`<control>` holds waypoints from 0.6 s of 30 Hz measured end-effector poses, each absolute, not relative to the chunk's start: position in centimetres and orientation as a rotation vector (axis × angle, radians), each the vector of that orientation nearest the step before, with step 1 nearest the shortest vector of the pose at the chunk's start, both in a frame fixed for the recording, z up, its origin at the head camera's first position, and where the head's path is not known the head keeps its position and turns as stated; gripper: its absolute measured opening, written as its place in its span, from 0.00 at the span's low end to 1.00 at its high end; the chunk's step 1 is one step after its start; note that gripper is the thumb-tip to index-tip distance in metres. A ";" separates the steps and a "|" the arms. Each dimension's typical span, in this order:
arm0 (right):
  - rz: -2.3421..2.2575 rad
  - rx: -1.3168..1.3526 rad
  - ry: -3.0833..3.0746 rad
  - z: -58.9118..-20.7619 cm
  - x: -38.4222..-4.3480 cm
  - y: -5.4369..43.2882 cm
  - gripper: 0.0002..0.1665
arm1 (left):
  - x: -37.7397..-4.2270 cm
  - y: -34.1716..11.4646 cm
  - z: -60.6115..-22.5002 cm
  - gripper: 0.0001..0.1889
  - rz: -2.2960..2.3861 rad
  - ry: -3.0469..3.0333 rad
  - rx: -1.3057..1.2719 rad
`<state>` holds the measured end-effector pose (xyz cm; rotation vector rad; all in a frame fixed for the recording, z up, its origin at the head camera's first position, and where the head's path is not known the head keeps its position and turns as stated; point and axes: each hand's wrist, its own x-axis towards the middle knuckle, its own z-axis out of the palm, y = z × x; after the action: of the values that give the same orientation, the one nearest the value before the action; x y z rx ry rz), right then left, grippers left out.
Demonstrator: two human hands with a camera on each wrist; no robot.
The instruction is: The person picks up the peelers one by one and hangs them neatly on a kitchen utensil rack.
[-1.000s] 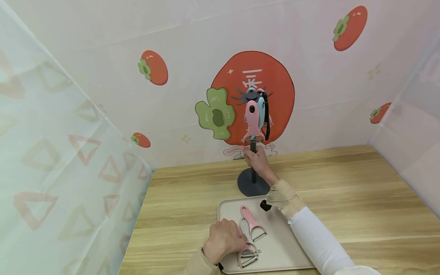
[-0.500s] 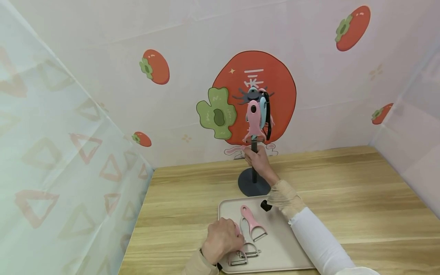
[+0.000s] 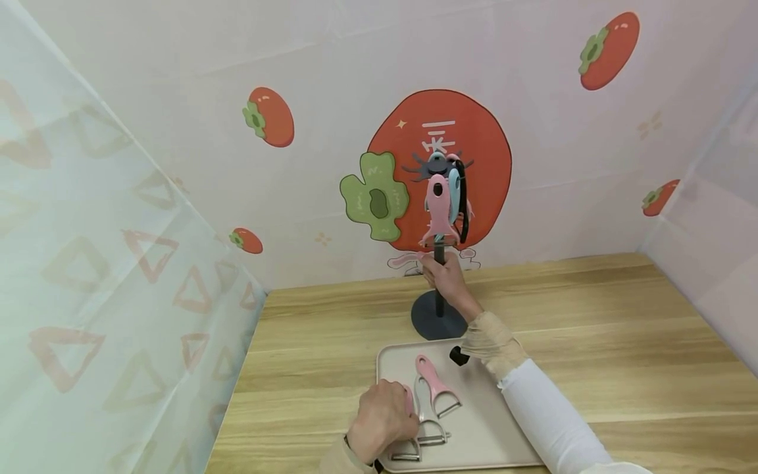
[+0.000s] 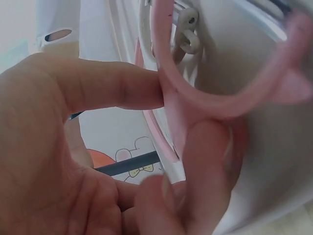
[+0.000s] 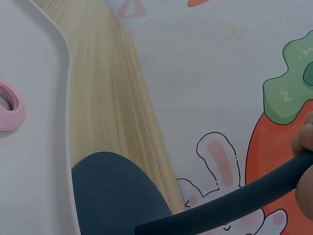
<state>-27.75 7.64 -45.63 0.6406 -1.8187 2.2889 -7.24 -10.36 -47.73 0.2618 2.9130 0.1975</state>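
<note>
My left hand pinches a pink peeler between thumb and fingers, low over the left part of the beige tray. Its blade end points toward the tray's near edge. Close to its right lies a grey-white peeler, and a second pink peeler lies beyond that one. My right hand grips the dark pole of an upright stand. From the stand's top hang a pink peeler, a light blue peeler and a black-handled one, among others partly hidden.
The stand's round dark base rests on the wooden table right behind the tray. A patterned wall covering rises at the table's back edge. My right forearm crosses over the tray's right side.
The pink peeler in my left hand has shifted left, away from the grey-white peeler it overlapped. My right hand keeps its grip on the pole.
</note>
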 end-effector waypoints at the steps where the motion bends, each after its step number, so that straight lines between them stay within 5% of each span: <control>1: 2.288 0.641 -1.821 -45.6 -27.7 7.7 0.35 | -7.2 -10.4 -47.8 0.18 0.178 2.922 0.264; 18: 2.294 0.675 -1.805 -45.9 -27.8 7.8 0.38 | -7.8 -11.3 -45.9 0.19 0.093 3.023 0.376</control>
<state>-27.82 7.77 -45.87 0.6747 -1.8049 2.2940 -7.75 -11.31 -45.86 0.3764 3.0229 0.0925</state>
